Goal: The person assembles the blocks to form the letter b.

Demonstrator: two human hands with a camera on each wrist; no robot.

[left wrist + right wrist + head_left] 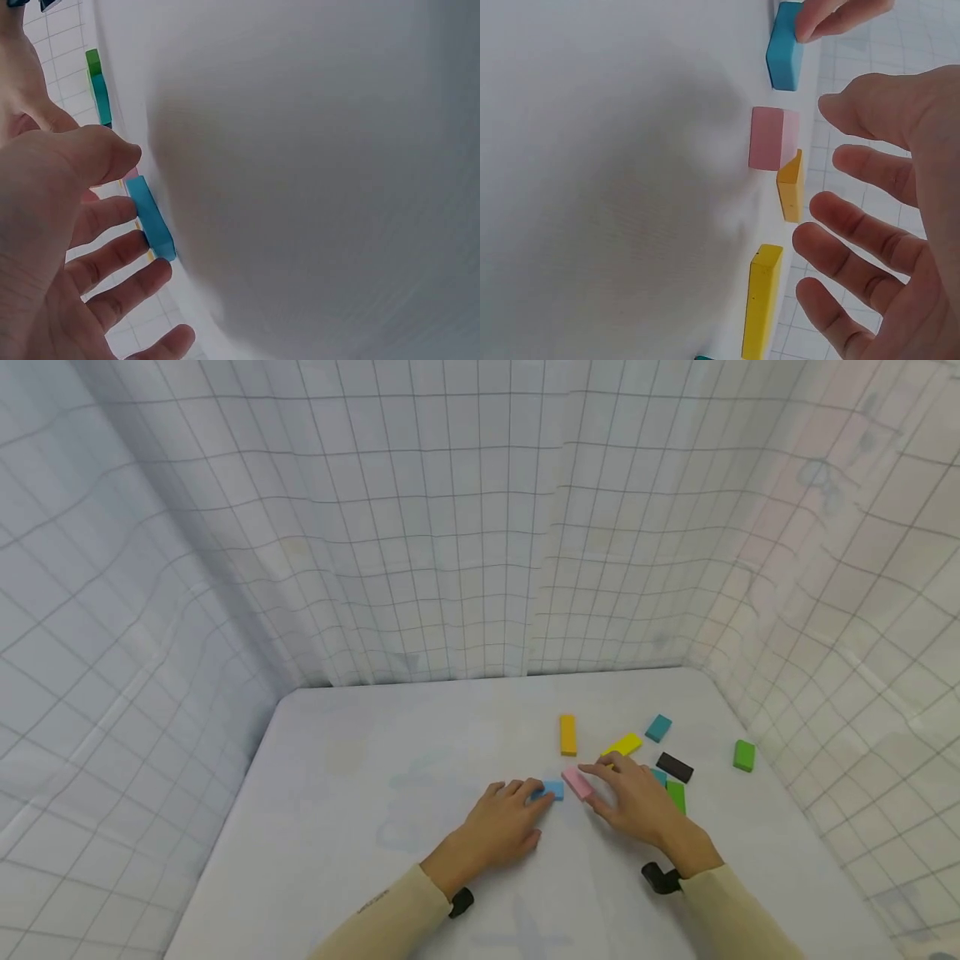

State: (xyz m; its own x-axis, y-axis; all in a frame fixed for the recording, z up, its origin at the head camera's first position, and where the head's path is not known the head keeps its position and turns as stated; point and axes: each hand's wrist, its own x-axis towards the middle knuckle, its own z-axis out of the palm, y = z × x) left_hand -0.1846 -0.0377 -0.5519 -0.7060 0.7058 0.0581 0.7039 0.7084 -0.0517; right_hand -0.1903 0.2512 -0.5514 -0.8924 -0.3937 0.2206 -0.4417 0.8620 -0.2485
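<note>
My left hand [501,828] lies over a light blue block [556,790], its fingertips touching the block's far side. In the left wrist view the thumb is held apart from that blue block [152,219] and the fingers are loosely spread. The right hand [639,803] hovers around a pink block [576,783], thumb at the near end and forefinger by the far end. From the right wrist, a gap shows between the pink block [769,139] and the relaxed fingers. A yellow block [627,744] lies just beyond the right fingertips.
An orange block [567,736] stands farther back. Right of the right hand lie a black block [675,767], a teal block [658,728], and a green block [677,795] beside another teal piece, partly hidden. Another green block [744,756] sits near the table's right edge. Gridded curtains surround the white table [337,793].
</note>
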